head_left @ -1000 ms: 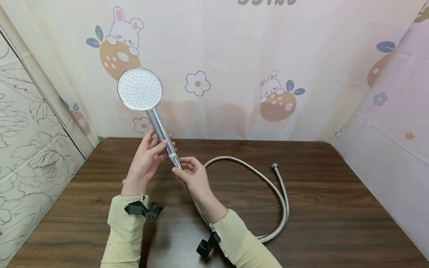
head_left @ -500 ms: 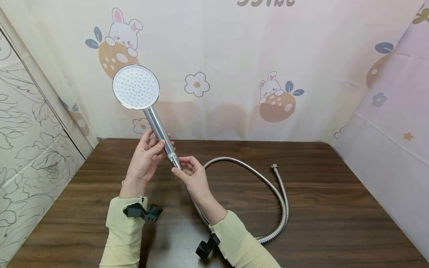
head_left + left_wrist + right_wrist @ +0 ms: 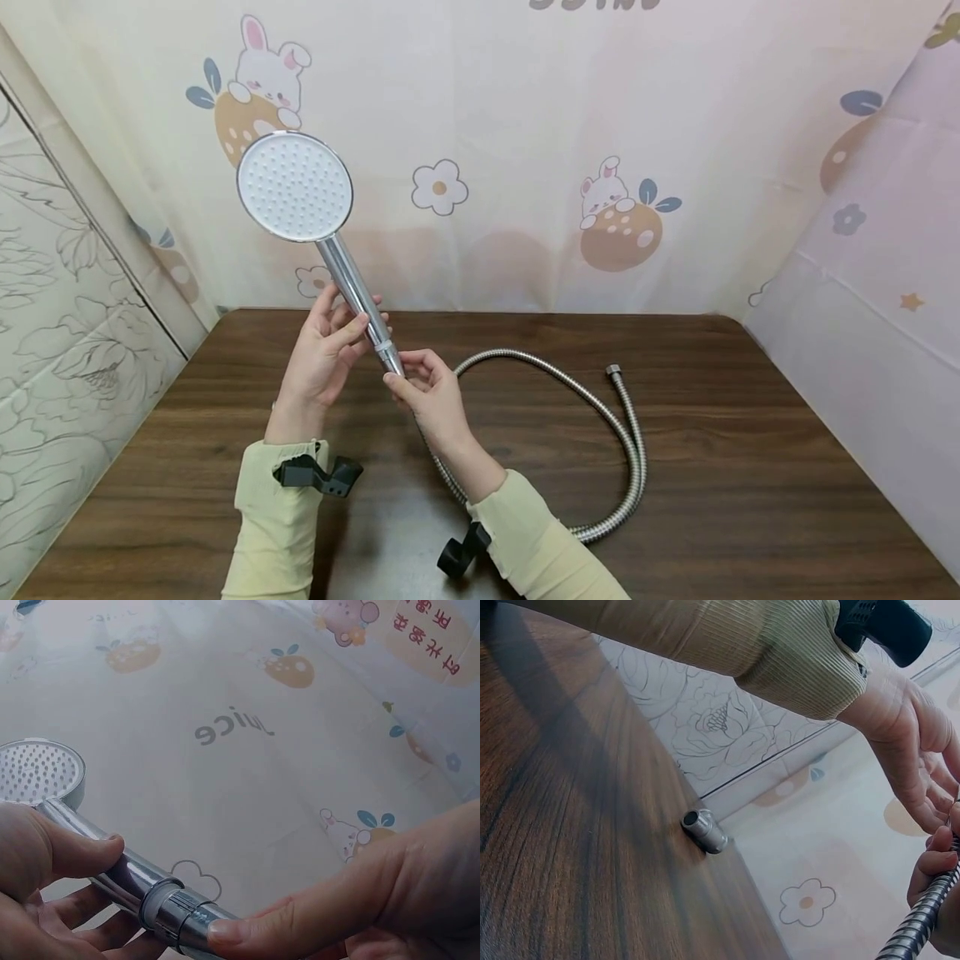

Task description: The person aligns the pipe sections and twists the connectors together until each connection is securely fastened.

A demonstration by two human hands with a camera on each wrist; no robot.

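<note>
A chrome shower head (image 3: pixel 294 186) with a white nozzle face is held tilted above the table, face towards me. My left hand (image 3: pixel 318 367) grips the lower part of its handle, thumb in front and fingers behind. Just below, my right hand (image 3: pixel 435 400) pinches the chrome end fitting (image 3: pixel 187 922) of the shower hose (image 3: pixel 636 467) between thumb and fingers. The fitting lines up with the handle's end; a pale ring shows between them in the left wrist view. From my right hand the ribbed metal hose runs down and loops on the table.
The hose's free end nut (image 3: pixel 614 370) lies on the right half of the wooden table (image 3: pixel 750 467). A small metal cylindrical piece (image 3: pixel 704 831) sits on the table in the right wrist view. Printed curtains (image 3: pixel 510 108) stand behind and at both sides.
The shower head has swung slightly up and left, its face appearing a little larger. My left hand has shifted slightly left with it. The right hand keeps its pinch in almost the same place.
</note>
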